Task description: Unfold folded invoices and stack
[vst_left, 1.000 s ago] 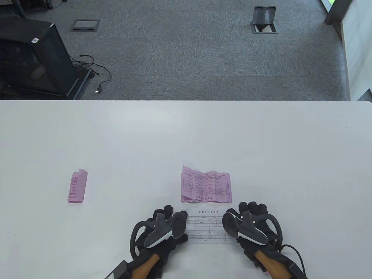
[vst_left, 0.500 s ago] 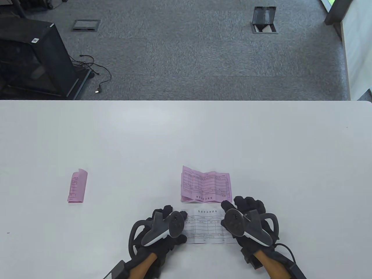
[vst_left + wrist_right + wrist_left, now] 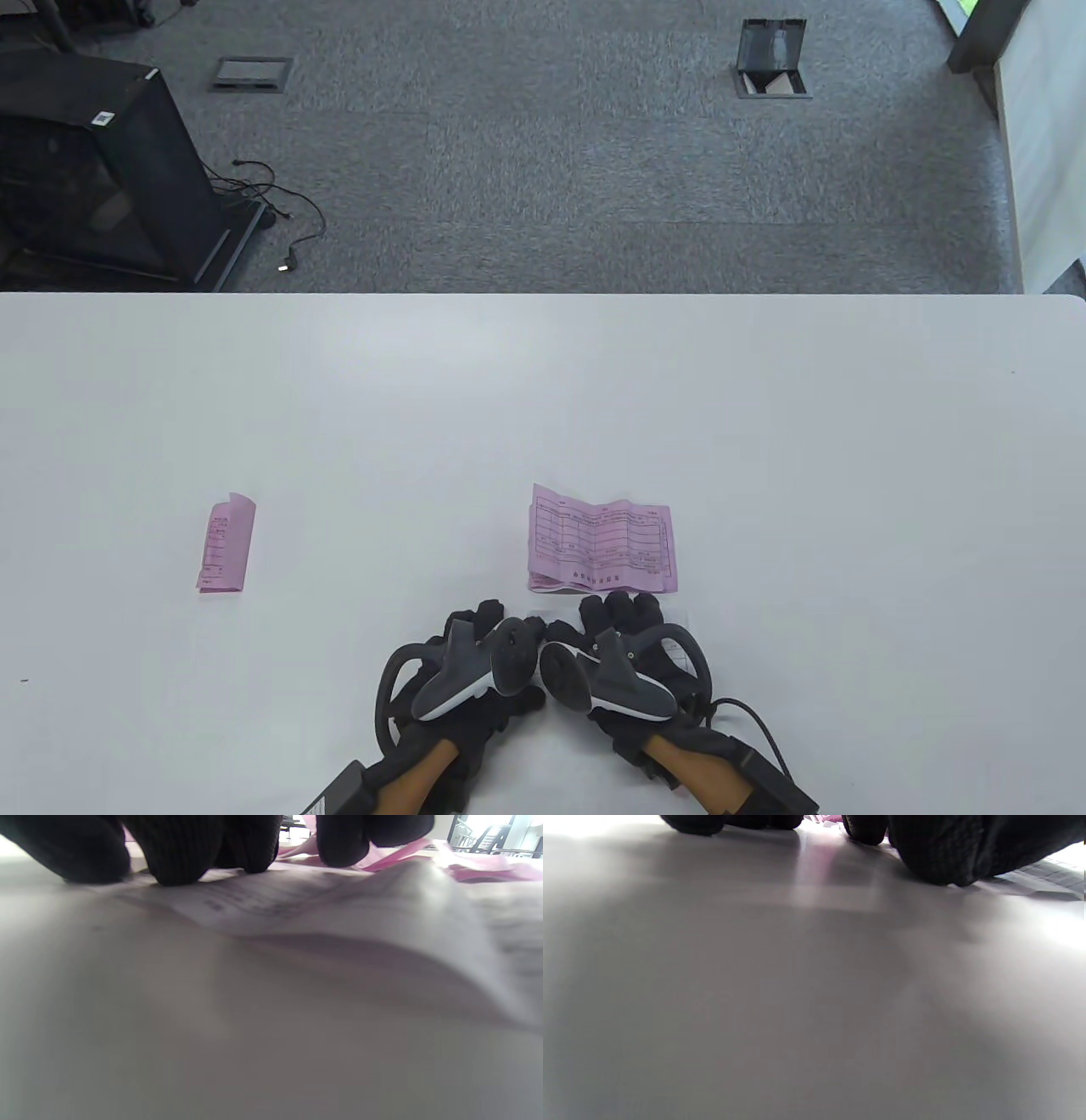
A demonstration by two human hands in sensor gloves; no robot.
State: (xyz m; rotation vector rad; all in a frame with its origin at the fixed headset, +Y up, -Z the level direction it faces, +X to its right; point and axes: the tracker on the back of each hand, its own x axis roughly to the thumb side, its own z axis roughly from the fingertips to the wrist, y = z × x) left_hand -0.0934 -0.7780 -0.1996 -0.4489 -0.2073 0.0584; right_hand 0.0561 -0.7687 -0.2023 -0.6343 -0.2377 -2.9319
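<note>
A white invoice [image 3: 677, 653] lies unfolded near the table's front edge, mostly hidden under my hands. My right hand [image 3: 617, 613] lies flat on it, and its fingertips [image 3: 178, 861] press the creased sheet [image 3: 305, 908]. Just left of it, my left hand [image 3: 485, 626] rests with its fingertips [image 3: 925, 857] down by the sheet's left edge [image 3: 1048, 878]. Straight behind the hands lies an unfolded pink invoice [image 3: 602, 539] with a curled left edge. A folded pink invoice [image 3: 227, 545] sits alone far to the left.
The white table [image 3: 764, 407] stretches wide behind and beside the papers. Beyond its far edge are grey carpet, a black cabinet [image 3: 102, 161] with cables, and floor boxes [image 3: 770, 59].
My right hand has slid left across the white invoice, from its right end to beside the left hand, covering most of the sheet. The left hand has stayed put.
</note>
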